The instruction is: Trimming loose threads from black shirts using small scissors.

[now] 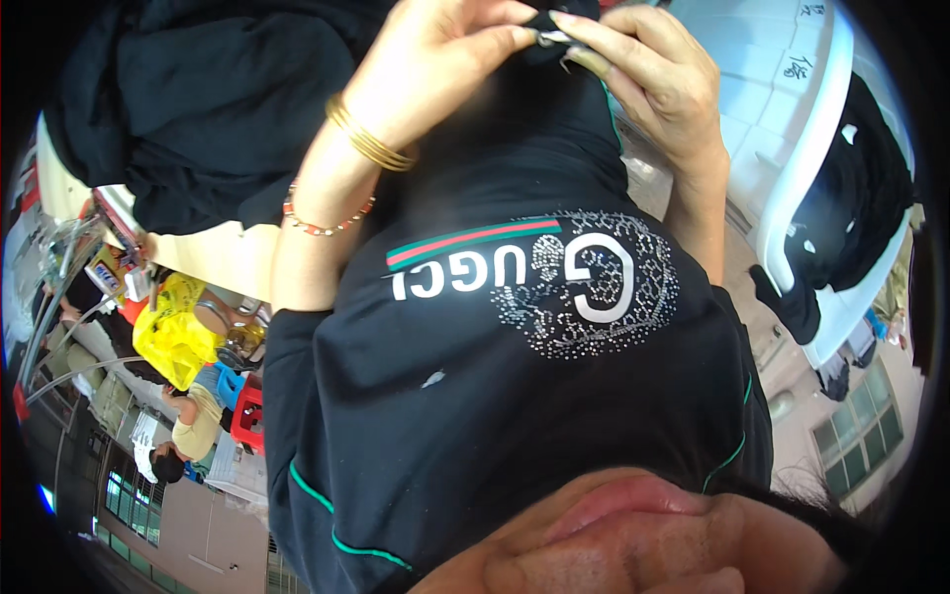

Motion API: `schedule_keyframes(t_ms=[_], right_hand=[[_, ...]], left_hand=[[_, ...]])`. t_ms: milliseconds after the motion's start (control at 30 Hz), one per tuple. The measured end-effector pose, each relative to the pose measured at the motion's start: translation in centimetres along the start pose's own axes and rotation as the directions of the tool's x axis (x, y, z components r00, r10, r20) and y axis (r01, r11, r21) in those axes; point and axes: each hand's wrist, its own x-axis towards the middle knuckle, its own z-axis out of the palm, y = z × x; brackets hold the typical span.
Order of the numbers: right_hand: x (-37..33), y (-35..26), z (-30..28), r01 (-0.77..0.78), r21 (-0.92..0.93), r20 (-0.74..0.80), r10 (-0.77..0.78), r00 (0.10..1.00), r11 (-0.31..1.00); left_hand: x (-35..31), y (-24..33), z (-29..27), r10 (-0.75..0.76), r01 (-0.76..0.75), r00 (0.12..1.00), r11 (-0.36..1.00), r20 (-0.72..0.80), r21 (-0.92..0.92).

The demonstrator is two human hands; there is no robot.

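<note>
Close together at the top of the head view, both hands pinch a small dark piece (pixel 554 36) with a pale, shiny bit on it. My left hand (pixel 445 54), with gold bangles and a beaded bracelet at the wrist, grips it between thumb and fingers. From the other side, my right hand (pixel 661 74) pinches it with thumb and forefinger. The fingertips cover most of the piece, so its kind cannot be made out. Left of the hands lies a large heap of black cloth (pixel 198 109).
On the right, a white tub (pixel 826 109) stands beside more black cloth (pixel 856 188) with small white marks. A yellow plastic bag (pixel 178 332) and a red stool (pixel 247 416) are at the left. Another person (pixel 198 421) in a pale yellow top is farther off.
</note>
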Motion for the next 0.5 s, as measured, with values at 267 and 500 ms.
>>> schedule_keyframes(t_ms=[267, 500], right_hand=[[-1.8, 1.2, -1.8, -0.180, 0.331, -0.273, 0.277, 0.921, 0.926], [-4.5, 3.5, -2.8, -0.279, 0.364, -0.457, 0.431, 0.778, 0.889]], left_hand=[[-0.1, 6.9, -0.6, 0.138, -0.165, 0.986, 0.823, 0.090, 0.543], [-0.9, 12.0, -12.5, 0.420, -0.155, 0.899, 0.570, -0.124, 0.807]])
